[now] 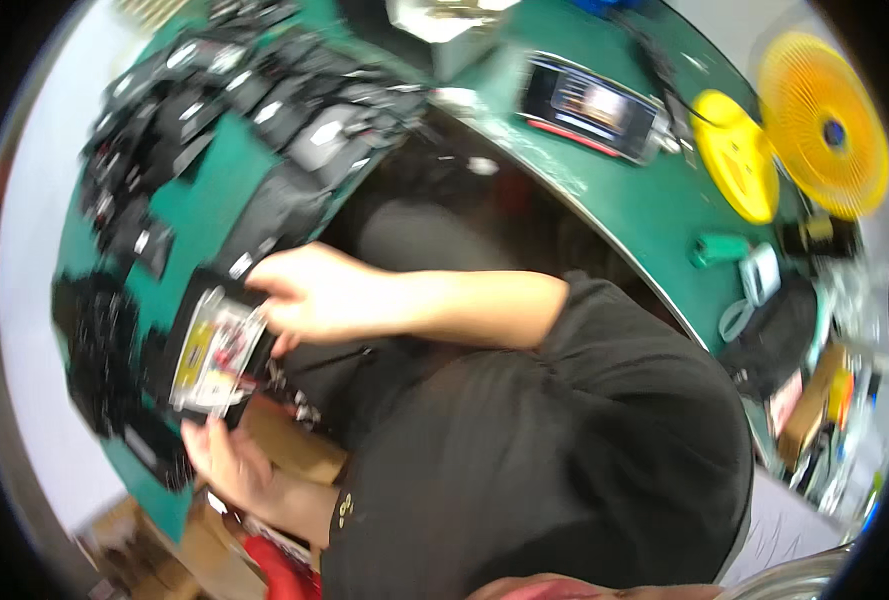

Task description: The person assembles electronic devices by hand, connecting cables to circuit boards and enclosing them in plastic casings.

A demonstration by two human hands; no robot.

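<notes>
A clear plastic packet (214,355) with a yellow label and small red and pale pieces lies against a flat black pouch (186,310). My left hand (229,465) pinches its lower edge between the fingertips and thumb. At the opposite, upper right side, my right hand (314,295) is closed on the edge of the packet, its fingers partly hidden and blurred. Both hands are over the left edge of the green table (214,175), beside several black pouches (284,205). What the small pieces are is too blurred to tell.
Many black packages (104,340) cover the left table. On the right table are a phone (589,105) with a lit screen, a yellow fan (824,125), a green object (719,248) and a dark bag (779,335). Cardboard boxes (139,550) stand below left.
</notes>
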